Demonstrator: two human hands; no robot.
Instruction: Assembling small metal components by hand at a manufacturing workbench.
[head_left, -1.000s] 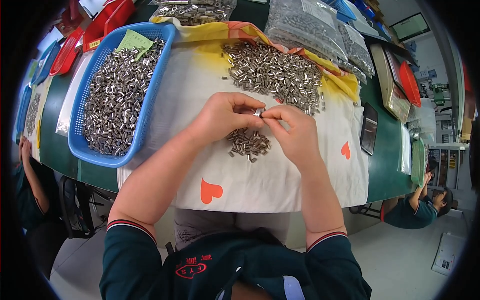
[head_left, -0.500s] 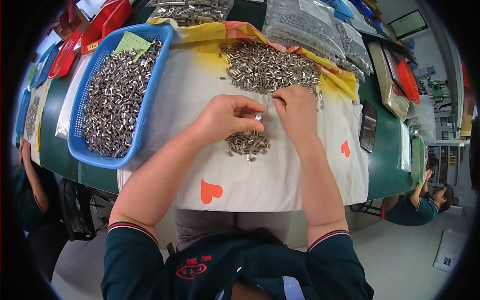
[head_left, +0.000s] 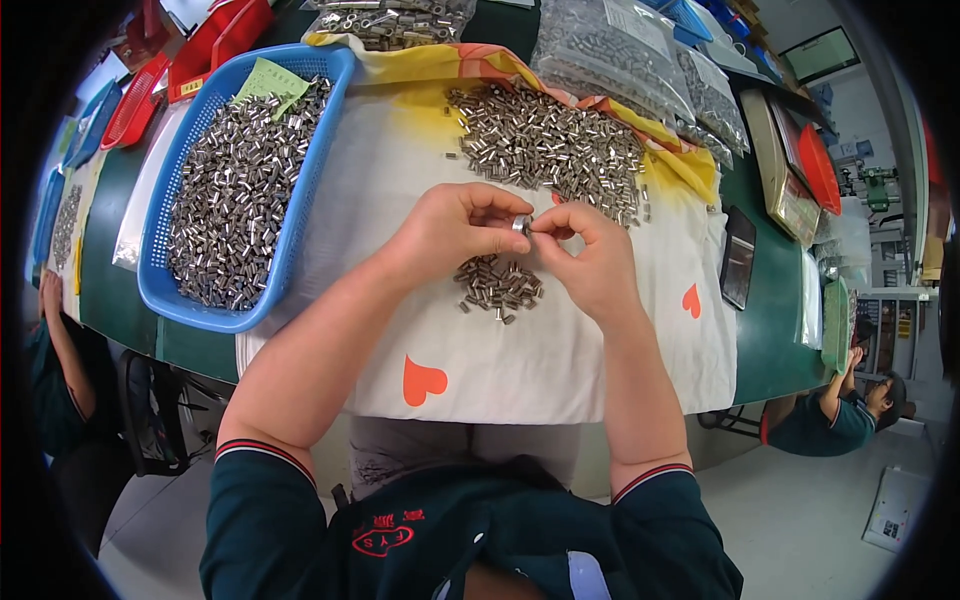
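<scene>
Right hand (head_left: 597, 262) is back from the big heap of short silver metal cylinders (head_left: 550, 145), now close by left hand (head_left: 440, 228). Left thumb & fingers pinch a small shiny silver metal piece (head_left: 521, 224) btwn both; right's tips nearly meet, can't tell if they've a part. Poss. risk: loose pinch, piece drops into small silver cylinder pile (head_left: 498, 287) below. Dark green surface (head_left: 110, 275), white cloth w/ red hearts (head_left: 540, 390); co-worker (head_left: 822, 425) far right, pale floor (head_left: 790, 510).
</scene>
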